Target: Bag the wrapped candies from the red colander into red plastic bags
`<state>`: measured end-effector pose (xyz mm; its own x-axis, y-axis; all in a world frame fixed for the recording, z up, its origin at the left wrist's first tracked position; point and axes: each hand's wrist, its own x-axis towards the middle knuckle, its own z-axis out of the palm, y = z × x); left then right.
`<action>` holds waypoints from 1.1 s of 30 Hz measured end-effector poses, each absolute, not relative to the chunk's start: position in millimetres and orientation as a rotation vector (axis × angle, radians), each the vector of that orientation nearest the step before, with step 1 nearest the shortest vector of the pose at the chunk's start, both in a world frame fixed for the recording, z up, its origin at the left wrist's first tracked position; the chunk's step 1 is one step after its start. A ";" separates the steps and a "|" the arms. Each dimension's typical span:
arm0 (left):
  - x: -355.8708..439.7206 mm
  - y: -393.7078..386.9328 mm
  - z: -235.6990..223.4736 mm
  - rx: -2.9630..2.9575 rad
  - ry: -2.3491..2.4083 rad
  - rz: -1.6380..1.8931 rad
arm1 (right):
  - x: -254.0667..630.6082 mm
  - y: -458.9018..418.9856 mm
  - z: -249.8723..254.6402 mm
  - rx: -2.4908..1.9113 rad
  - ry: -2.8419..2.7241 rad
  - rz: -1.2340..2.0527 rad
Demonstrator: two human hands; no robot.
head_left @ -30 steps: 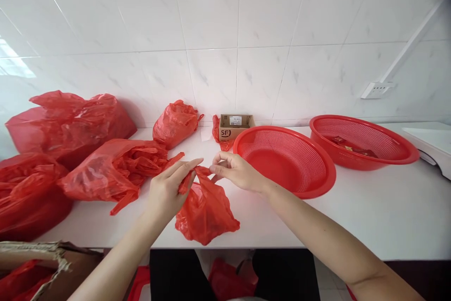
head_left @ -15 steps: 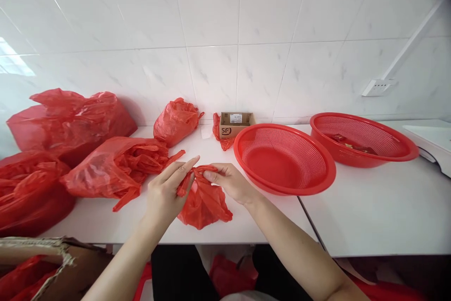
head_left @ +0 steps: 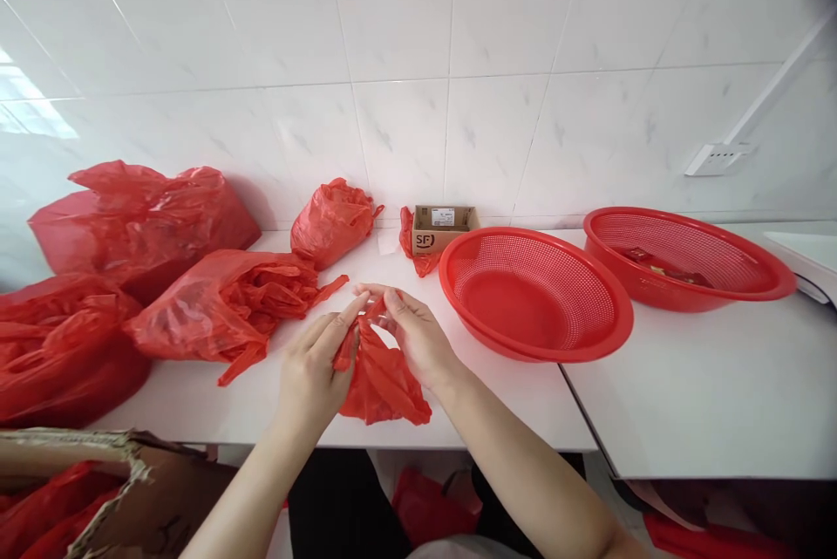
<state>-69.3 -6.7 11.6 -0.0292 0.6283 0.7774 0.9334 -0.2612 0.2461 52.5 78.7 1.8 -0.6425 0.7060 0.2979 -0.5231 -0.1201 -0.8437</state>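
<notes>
A small red plastic bag (head_left: 385, 385) rests near the table's front edge, its gathered top between my two hands. My left hand (head_left: 320, 350) is closed on the left side of that top. Thumb and fingers of my right hand (head_left: 418, 328) pinch the bag's upper end, close to the left fingertips. Part of the twisted plastic is hidden behind the fingers. Just left of my left hand lies a crumpled red bag (head_left: 202, 306) with loose handles. To the right of my right hand stands a red perforated basket (head_left: 516, 302) with nothing visible inside.
A second red basket (head_left: 693, 297) holds several small packets. A small cardboard box (head_left: 435, 241) and a red bag (head_left: 333, 223) stand by the wall. Bulky red bags (head_left: 150, 223) fill the left side. A torn carton (head_left: 170, 489) is at lower left.
My right hand has shifted from the right side of the bag's top to above it, drawing the plastic upward. My left hand keeps its grip. The view has shifted slightly.
</notes>
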 end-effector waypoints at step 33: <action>-56.8 -25.7 -22.4 -1.894 -2.028 -2.628 | 28.0 140.5 -38.8 -0.605 -1.144 1.779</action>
